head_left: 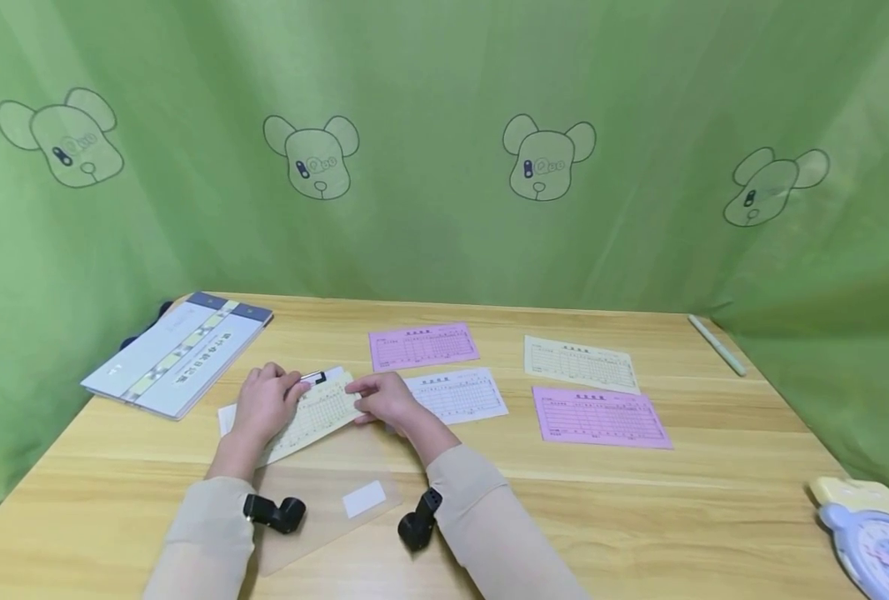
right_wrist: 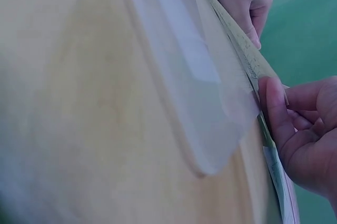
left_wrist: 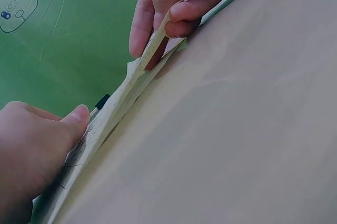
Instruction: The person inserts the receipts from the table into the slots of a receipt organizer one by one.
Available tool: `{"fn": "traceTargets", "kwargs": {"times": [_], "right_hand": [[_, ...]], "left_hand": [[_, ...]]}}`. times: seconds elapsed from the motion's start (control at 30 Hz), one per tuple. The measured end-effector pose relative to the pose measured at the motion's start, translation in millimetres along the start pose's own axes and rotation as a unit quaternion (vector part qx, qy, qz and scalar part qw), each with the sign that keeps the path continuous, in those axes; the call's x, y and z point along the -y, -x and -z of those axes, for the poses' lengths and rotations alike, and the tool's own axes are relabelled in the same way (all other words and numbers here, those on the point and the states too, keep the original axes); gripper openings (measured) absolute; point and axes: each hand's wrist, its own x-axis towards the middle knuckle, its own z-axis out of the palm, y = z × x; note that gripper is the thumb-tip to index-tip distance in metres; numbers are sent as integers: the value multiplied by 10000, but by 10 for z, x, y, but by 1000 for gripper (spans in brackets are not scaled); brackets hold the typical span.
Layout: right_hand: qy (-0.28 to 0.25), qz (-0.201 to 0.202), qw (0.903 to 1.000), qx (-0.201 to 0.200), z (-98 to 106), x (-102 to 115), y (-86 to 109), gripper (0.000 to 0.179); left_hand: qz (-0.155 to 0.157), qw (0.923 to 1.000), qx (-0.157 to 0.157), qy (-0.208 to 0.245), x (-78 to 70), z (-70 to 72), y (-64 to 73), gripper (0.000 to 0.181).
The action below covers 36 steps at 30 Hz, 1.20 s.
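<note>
A pale yellow printed form [head_left: 317,417] lies tilted over a white sheet [head_left: 227,419] and a clear folder [head_left: 294,525] with a white label. My right hand [head_left: 387,402] pinches the form's right end between thumb and fingers, lifting that edge off the layers under it, as the left wrist view shows. My left hand [head_left: 266,404] rests on the form's upper left part, bent fingers over it and thumb against its face. Whether those fingers grip anything is hidden. Beside the thumb is a small black and silver piece [head_left: 313,377], its kind unclear.
Right of my hands lie a white form [head_left: 459,394], two pink forms [head_left: 423,347] [head_left: 601,417] and another pale yellow form [head_left: 582,364]. A blue-white booklet [head_left: 182,354] lies at left. A pale pen [head_left: 717,345] and a blue clock [head_left: 882,550] sit near the right edge.
</note>
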Motion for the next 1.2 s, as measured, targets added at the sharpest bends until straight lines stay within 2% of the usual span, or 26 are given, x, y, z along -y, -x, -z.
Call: {"fn": "traceTargets", "kwargs": {"times": [0.33, 0.77, 0.97, 1.2], "right_hand": [[163, 109, 9998, -11, 4, 6, 8, 29], [291, 131, 9994, -148, -10, 26, -10, 26], [214, 184, 9995, -151, -5, 67, 22, 25], [13, 47, 9999, -104, -31, 58, 34, 23]], "left_hand": [[69, 9999, -102, 18, -3, -4, -4, 34], [112, 9999, -85, 20, -20, 11, -1, 35], [73, 9999, -96, -7, -17, 16, -5, 35], [99, 9999, -61, -27, -16, 13, -2, 35]]}}
